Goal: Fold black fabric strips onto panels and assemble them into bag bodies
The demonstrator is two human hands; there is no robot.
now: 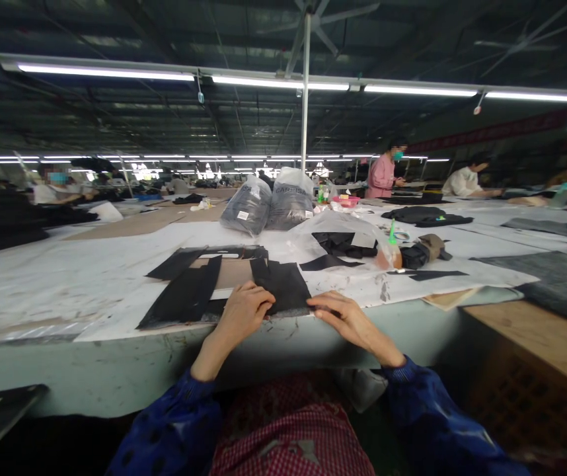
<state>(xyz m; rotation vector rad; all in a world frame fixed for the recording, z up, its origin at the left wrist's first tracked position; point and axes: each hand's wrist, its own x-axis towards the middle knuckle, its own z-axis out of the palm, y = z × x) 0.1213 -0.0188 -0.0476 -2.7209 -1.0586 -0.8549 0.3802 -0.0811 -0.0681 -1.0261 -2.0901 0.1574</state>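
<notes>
A black fabric piece (286, 283) lies at the table's front edge, directly before me. My left hand (244, 309) has its fingers curled and pinched on the piece's near left part. At its near right corner, my right hand (343, 320) holds the edge between thumb and fingertips. Just left of my left hand, a second black piece (184, 294) slants across the table, and a brown panel (228, 274) shows between the two. The fingertips partly cover the edges they grip.
White sheeting (65, 277) covers the table. Two filled plastic bags (291, 201) stand behind the fabric. To the right are black scraps (345, 244), a green-tipped glue bottle (393, 248) and a dark roll (425, 251). A wooden box (541, 330) stands at right. Several people work farther back.
</notes>
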